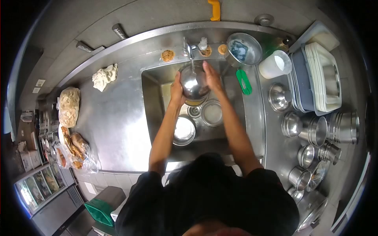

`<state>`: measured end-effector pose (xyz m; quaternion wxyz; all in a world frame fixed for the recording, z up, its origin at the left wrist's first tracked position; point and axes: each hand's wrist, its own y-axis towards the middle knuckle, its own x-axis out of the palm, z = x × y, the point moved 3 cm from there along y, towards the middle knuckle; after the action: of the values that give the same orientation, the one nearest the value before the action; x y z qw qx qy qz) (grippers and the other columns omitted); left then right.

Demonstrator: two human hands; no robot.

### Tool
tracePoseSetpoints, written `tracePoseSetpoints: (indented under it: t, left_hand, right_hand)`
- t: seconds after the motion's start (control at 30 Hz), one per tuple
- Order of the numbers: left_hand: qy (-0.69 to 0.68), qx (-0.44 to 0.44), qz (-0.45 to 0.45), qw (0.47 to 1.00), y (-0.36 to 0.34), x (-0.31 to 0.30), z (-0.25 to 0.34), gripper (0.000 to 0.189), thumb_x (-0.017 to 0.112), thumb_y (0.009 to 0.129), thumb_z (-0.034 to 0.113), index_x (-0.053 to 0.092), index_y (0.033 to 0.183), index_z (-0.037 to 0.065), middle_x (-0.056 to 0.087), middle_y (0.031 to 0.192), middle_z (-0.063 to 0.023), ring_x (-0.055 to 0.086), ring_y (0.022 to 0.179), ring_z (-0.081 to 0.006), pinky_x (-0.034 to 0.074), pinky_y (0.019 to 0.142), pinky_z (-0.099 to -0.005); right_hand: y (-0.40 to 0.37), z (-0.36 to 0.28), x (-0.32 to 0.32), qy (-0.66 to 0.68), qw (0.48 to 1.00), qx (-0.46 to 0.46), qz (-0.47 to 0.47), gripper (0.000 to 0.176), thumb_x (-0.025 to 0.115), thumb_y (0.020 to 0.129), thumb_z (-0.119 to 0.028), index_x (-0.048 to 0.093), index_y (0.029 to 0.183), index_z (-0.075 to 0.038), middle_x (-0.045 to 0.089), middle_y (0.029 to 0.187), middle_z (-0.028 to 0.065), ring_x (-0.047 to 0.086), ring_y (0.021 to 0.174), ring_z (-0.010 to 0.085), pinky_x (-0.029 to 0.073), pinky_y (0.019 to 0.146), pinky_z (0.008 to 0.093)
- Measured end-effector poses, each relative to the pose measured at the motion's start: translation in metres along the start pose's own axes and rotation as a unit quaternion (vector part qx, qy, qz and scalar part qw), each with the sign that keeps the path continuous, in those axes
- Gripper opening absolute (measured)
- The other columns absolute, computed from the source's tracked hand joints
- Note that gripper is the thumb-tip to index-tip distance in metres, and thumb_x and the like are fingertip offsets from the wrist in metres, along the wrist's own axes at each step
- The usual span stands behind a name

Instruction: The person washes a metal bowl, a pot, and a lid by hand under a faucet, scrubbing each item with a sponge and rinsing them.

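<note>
Both of my hands hold a shiny metal bowl [195, 87] over the sink [232, 137], beneath the tap [190, 49]. Water runs from the spout onto the bowl. My left hand [176, 89] grips its left side, while my right hand [212, 77] is pressed to its upper right side. Below the bowl, two round metal containers lie in the sink: one at the lower left [184, 131] and one at the right [212, 113], near the drain [194, 111]. A yellowish rim shows partly hidden under the held bowl.
Right of the sink are a green scrubber [244, 82], a metal pot with soapy water [244, 49], a white tub [275, 64], stacked trays [321, 78] and several metal bowls [280, 97]. Leftward lie a cloth [105, 77] and bagged food [69, 107]. Knives [119, 31] hang on the wall.
</note>
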<state>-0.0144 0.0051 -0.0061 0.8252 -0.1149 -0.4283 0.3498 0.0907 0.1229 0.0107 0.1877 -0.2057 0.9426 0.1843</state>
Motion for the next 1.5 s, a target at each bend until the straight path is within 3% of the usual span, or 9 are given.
tracePoseSetpoints:
  t: [0.17,0.3,0.4,0.57,0.7,0.9,1.13,1.37,1.5]
  left_hand:
    - [0.192,0.068,0.052,0.978,0.005,-0.028,0.007,0.051,0.047,0.094,0.046,0.053,0.121,0.003,0.06,0.112,-0.0091,0.059,0.1,-0.0202,0.048,0.088,-0.0351]
    - [0.282,0.149,0.052,0.946,0.002,-0.013,-0.01,0.057,0.041,0.094,0.051,0.04,0.134,0.01,0.048,0.129,-0.0092,0.047,0.116,-0.0194,0.042,0.095,-0.0378]
    - [0.016,0.051,-0.065,0.996,-0.005,0.005,-0.007,0.049,0.044,0.094,0.047,0.051,0.123,0.009,0.057,0.115,-0.0084,0.055,0.105,-0.0223,0.044,0.092,-0.0371]
    - [-0.03,0.02,-0.044,0.998,-0.015,-0.006,-0.024,0.041,0.051,0.089,0.04,0.057,0.108,0.004,0.063,0.105,-0.0086,0.059,0.098,-0.024,0.045,0.091,-0.0388]
    - [-0.109,-0.076,-0.113,0.985,-0.031,-0.009,-0.014,0.047,0.049,0.088,0.04,0.051,0.121,0.007,0.059,0.112,-0.0111,0.056,0.105,-0.0273,0.045,0.091,-0.0393]
    - [0.143,-0.112,-0.048,0.982,-0.012,-0.03,-0.032,0.036,0.047,0.091,0.019,0.051,0.125,0.01,0.058,0.106,-0.0068,0.052,0.106,-0.021,0.043,0.092,-0.0348]
    - [0.336,0.219,-0.121,0.908,0.049,0.014,0.013,0.051,0.049,0.083,0.0,0.05,0.132,0.011,0.054,0.128,-0.0129,0.05,0.117,-0.027,0.039,0.098,-0.0343]
    - [0.788,0.471,-0.211,0.336,0.027,0.06,0.032,0.054,0.05,0.077,0.001,0.06,0.123,0.026,0.054,0.129,-0.0077,0.047,0.123,-0.0247,0.035,0.101,-0.0502]
    - [0.657,0.439,-0.21,0.577,-0.006,0.089,0.02,0.053,0.047,0.078,-0.006,0.063,0.12,0.023,0.056,0.127,-0.0083,0.05,0.12,-0.0245,0.044,0.094,-0.0325]
  right_hand:
    - [-0.013,0.021,-0.012,0.369,0.84,0.355,-0.182,0.043,0.063,0.087,-0.039,0.063,0.11,-0.003,0.066,0.103,0.0024,0.061,0.096,0.018,0.05,0.076,0.0344]
    - [-0.025,-0.015,-0.003,0.086,0.976,0.114,-0.164,0.042,0.064,0.087,-0.038,0.062,0.104,0.001,0.067,0.092,0.0118,0.064,0.083,0.0226,0.048,0.067,0.0337]
    - [-0.053,-0.049,0.02,0.094,0.896,0.111,-0.421,0.05,0.048,0.094,-0.045,0.059,0.112,0.001,0.062,0.109,0.0181,0.057,0.106,0.0268,0.041,0.092,0.0356]
    - [-0.044,-0.007,0.028,-0.17,0.928,-0.031,-0.331,0.033,0.048,0.089,-0.02,0.059,0.117,-0.006,0.051,0.128,0.0211,0.049,0.119,0.0352,0.036,0.102,0.0398]
    - [-0.048,-0.03,0.019,0.112,0.856,0.133,-0.486,0.02,0.057,0.069,0.005,0.063,0.087,0.0,0.062,0.104,0.0139,0.057,0.102,0.0304,0.044,0.09,0.0376]
    - [-0.027,-0.01,-0.005,-0.116,0.931,-0.257,-0.234,0.018,0.058,0.063,0.005,0.06,0.078,-0.005,0.058,0.086,0.0114,0.056,0.087,0.0314,0.044,0.074,0.0401]
    - [-0.087,-0.021,0.007,-0.061,0.974,-0.077,-0.206,0.024,0.064,0.079,-0.01,0.06,0.101,-0.001,0.063,0.1,0.016,0.061,0.101,0.0297,0.048,0.088,0.036]
    - [-0.153,0.045,-0.015,0.125,0.941,0.129,-0.286,0.03,0.071,0.072,-0.004,0.061,0.1,0.001,0.068,0.091,0.0112,0.064,0.082,0.0157,0.05,0.075,0.0294]
    - [-0.222,0.073,-0.053,0.234,0.853,0.413,-0.216,0.035,0.073,0.074,-0.013,0.061,0.104,0.0,0.064,0.092,0.0069,0.062,0.087,0.0153,0.049,0.075,0.0291]
